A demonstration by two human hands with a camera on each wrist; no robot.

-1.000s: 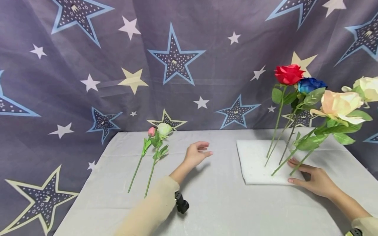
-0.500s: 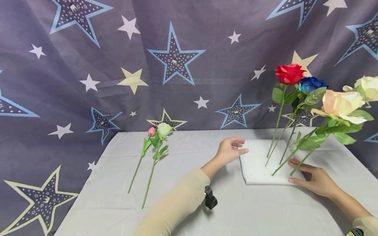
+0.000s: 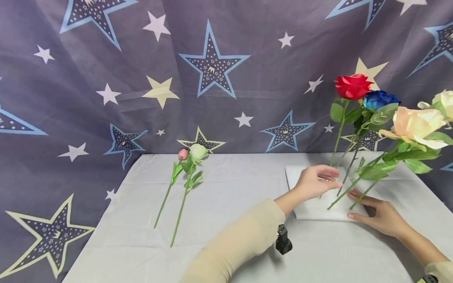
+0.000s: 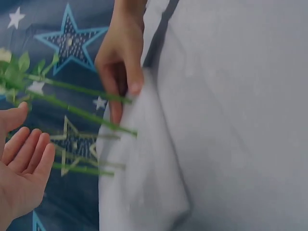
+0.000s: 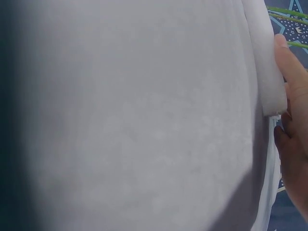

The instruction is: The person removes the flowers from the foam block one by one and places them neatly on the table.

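Note:
My left hand (image 3: 317,182) is over the white foam pad (image 3: 307,210), thumb and fingers apart around the level of the upright stems. In the left wrist view that left hand (image 4: 24,173) holds nothing and its fingers are spread loosely. My right hand (image 3: 382,216) grips the pad's right end, thumb at the front corner; the right wrist view shows the thumb (image 5: 284,53) against the pad's edge. From the pad rise a red rose (image 3: 353,86), a blue rose (image 3: 380,100), a peach rose (image 3: 417,125) and a cream rose (image 3: 445,103), the last two leaning right.
On the left of the grey-white tablecloth (image 3: 219,220) lie a pink tulip (image 3: 182,154) and a pale green-white rose (image 3: 198,152), stems toward me. A star-patterned curtain (image 3: 255,129) hangs behind the table. Leaves and blooms overhang the pad's right side.
My left hand has moved right, from the middle of the table to over the foam pad beside the stems. The right hand stays at the pad's end. The white-green rose's stem has shifted slightly.

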